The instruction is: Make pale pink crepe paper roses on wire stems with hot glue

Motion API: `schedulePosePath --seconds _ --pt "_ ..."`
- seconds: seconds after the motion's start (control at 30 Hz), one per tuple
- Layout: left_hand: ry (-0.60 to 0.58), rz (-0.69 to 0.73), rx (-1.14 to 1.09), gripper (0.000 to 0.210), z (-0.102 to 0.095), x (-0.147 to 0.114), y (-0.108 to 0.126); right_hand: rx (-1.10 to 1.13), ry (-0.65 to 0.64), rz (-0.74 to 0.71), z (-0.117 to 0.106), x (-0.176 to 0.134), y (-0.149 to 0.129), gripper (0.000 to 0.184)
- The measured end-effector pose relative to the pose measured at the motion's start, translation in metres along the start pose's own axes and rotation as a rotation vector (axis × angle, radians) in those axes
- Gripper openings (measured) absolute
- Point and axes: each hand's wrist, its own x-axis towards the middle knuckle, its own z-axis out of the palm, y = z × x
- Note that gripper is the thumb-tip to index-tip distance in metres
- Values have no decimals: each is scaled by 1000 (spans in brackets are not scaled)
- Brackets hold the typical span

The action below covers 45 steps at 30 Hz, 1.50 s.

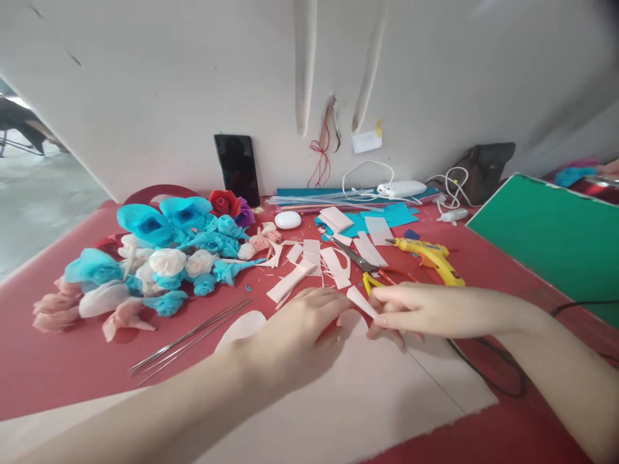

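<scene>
A large sheet of pale pink crepe paper (387, 393) lies under both my hands, with cut curves along its far edge. My left hand (304, 328) has its fingers bent and closed at the sheet's rounded edge. My right hand (406, 309) pinches the sheet's far edge between thumb and fingers, where a narrow pale flap (362, 301) sticks up. Its fingertips are partly hidden beneath the paper. Just beyond the hands lie scissors (355, 254) with dark blades, a yellow-handled tool (368, 282) and cut pink paper strips (293, 283).
Blue, white and pink paper flowers (167, 261) are heaped at left, near thin metal rods (193, 338). A yellow glue gun (430, 254) lies at right beside a green board (551, 238). A phone (238, 169) leans on the wall; a power bank (401, 189) and cables lie behind.
</scene>
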Motion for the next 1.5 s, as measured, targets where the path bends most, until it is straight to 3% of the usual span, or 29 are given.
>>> schedulePosePath --seconds 0.17,0.43,0.6,1.0,1.2,1.37,1.5 --pt "6 51 7 31 13 3 0 10 -35 6 -1 -4 -6 22" --pt "57 -40 43 34 16 3 5 24 -84 -27 -5 -2 -1 20" --pt "100 -90 33 18 20 4 6 30 -84 -40 -7 -2 2 21" --pt "0 -159 -12 18 23 23 7 36 -74 -64 -13 -3 7 21" --pt "17 -219 48 10 17 22 4 57 -1 -64 -19 -3 10 20" --pt "-7 -227 60 20 12 24 0 129 26 -85 -17 6 17 21" --pt "45 -277 40 16 7 25 -1 198 164 -165 -17 7 18 23"
